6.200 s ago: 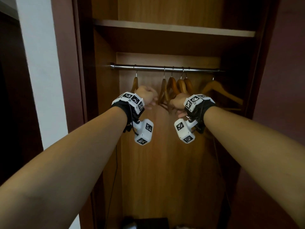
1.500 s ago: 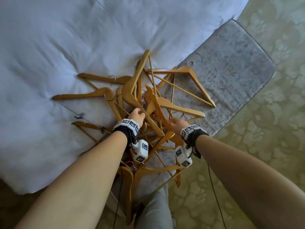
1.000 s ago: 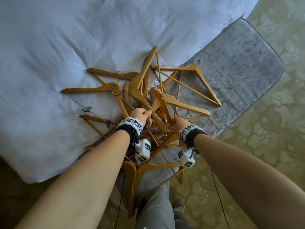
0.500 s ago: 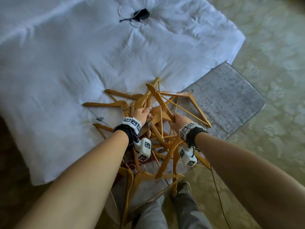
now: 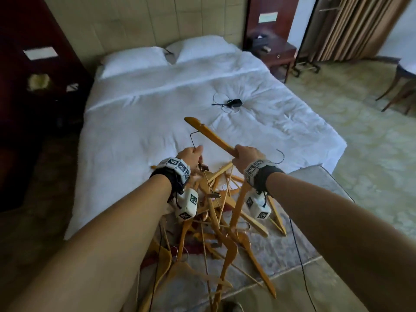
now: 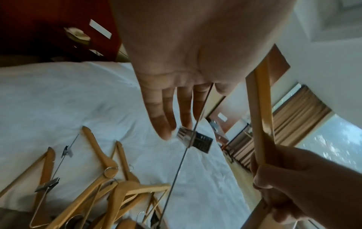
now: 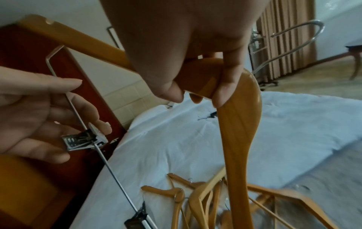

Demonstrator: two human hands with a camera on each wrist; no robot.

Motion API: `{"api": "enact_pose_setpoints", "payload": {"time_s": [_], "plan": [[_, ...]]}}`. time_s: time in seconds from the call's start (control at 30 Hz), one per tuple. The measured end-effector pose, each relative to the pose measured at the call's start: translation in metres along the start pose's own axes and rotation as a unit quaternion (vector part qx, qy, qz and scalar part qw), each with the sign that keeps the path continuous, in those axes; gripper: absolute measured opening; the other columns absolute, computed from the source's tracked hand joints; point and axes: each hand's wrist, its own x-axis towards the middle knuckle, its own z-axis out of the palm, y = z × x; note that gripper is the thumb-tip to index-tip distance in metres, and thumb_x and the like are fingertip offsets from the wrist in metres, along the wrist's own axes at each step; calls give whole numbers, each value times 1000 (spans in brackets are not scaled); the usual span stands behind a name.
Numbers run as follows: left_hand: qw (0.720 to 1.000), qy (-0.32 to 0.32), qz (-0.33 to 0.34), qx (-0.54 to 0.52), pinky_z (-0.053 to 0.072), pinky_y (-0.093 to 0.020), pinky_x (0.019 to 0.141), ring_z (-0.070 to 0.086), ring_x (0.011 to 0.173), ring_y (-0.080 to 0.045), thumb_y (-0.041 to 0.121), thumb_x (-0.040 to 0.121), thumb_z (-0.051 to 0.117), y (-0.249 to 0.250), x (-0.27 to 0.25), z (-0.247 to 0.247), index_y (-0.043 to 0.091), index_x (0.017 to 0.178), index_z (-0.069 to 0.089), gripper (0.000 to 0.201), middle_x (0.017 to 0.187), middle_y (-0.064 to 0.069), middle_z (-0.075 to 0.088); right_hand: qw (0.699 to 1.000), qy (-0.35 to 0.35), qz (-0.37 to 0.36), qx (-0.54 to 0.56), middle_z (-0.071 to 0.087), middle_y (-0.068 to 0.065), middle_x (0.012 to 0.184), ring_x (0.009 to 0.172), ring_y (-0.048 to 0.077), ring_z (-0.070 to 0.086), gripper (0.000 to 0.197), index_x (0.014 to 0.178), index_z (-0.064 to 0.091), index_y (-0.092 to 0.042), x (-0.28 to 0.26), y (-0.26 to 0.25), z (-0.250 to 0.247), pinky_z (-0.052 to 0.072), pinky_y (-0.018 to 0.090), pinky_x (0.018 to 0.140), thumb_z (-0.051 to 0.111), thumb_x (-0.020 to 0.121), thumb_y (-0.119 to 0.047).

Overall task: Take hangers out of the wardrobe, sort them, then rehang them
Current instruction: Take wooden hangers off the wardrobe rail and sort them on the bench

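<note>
Hanger in right hand, left hand touching

— Any writing you can read here?
— None. The wrist bands carry black-and-white square code patterns, no letters.
— The pale plate on the dark panel, upper left of the head view?
— Too blurred. So is the second plate, upper middle.
— The hangers?
— No legible mark.

A hotel-style bedroom: made white bed, two pillows, bedside table, long curtains, patterned carpet.
</note>
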Motion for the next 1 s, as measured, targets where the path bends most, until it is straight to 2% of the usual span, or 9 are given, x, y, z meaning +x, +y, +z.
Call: {"api": "enact_pose_setpoints", "payload": {"time_s": [0.13, 0.27, 0.37, 0.43, 0.57, 0.7, 0.83, 0.93, 1.0], "plan": [[986, 157, 8, -54, 57, -45, 80, 66, 88, -30, 48, 83, 50, 17, -50, -43, 21, 84, 57, 28, 93, -7, 68, 998, 44, -49, -22, 62, 3, 97, 90, 26, 56, 22, 113, 54, -25, -14, -25, -38, 50, 36, 74, 49, 93, -31], [929, 363, 63, -37, 47, -29, 77, 58, 86, -23, 25, 89, 55, 27, -109, -96, 13, 103, 60, 18, 100, 0, 63, 991, 67, -110, -35, 63, 5, 101, 98, 28, 59, 23, 115, 54, -21, -32, -65, -64, 52, 37, 78, 49, 94, -30], [898, 429, 97, 2, 43, -30, 76, 57, 96, -25, 22, 89, 58, 27, -146, -126, 9, 104, 58, 19, 103, -3, 59, 985, 79, -149, -43, 63, 5, 101, 98, 27, 60, 23, 114, 55, -20, -50, -97, -78, 54, 41, 83, 49, 93, -28], [872, 471, 119, 60, 44, -36, 83, 52, 107, -30, 21, 86, 62, 23, -174, -145, 7, 106, 58, 25, 111, -9, 58, 979, 94, -175, -47, 63, 4, 101, 98, 27, 59, 23, 113, 55, -19, -66, -122, -87, 53, 41, 83, 49, 93, -28], [779, 588, 153, 156, 42, -42, 90, 48, 115, -34, 20, 74, 62, 10, -243, -187, 6, 111, 56, 40, 123, -13, 53, 960, 142, -235, -53, 62, 3, 98, 93, 25, 60, 23, 113, 56, -20, -111, -185, -106, 53, 39, 78, 50, 94, -31], [746, 582, 174, 273, 37, -48, 104, 45, 123, -35, 23, 76, 59, -14, -316, -228, 6, 115, 59, 43, 122, -11, 57, 941, 158, -291, -65, 59, 4, 94, 87, 24, 55, 20, 109, 58, -20, -173, -251, -118, 48, 35, 72, 51, 92, -28], [781, 500, 68, 368, 10, -51, 118, 31, 140, -27, 42, 91, 53, -53, -398, -265, 15, 130, 52, 48, 135, -3, 55, 919, 176, -351, -42, 63, 3, 93, 87, 24, 61, 16, 102, 61, -21, -255, -318, -117, 55, 38, 78, 56, 88, -27], [786, 475, 23, 395, 9, -52, 118, 46, 127, -21, 51, 93, 47, -84, -464, -287, 20, 124, 56, 45, 120, 2, 63, 897, 176, -406, -13, 63, 0, 95, 93, 24, 61, 20, 104, 60, -23, -322, -362, -110, 56, 42, 82, 62, 84, -27], [792, 463, -2, 397, 19, -51, 114, 57, 112, -19, 57, 93, 45, -105, -509, -297, 23, 120, 56, 44, 108, 5, 67, 876, 177, -449, -9, 63, 0, 99, 94, 25, 62, 22, 105, 61, -24, -368, -391, -104, 56, 43, 82, 62, 83, -26]]}}
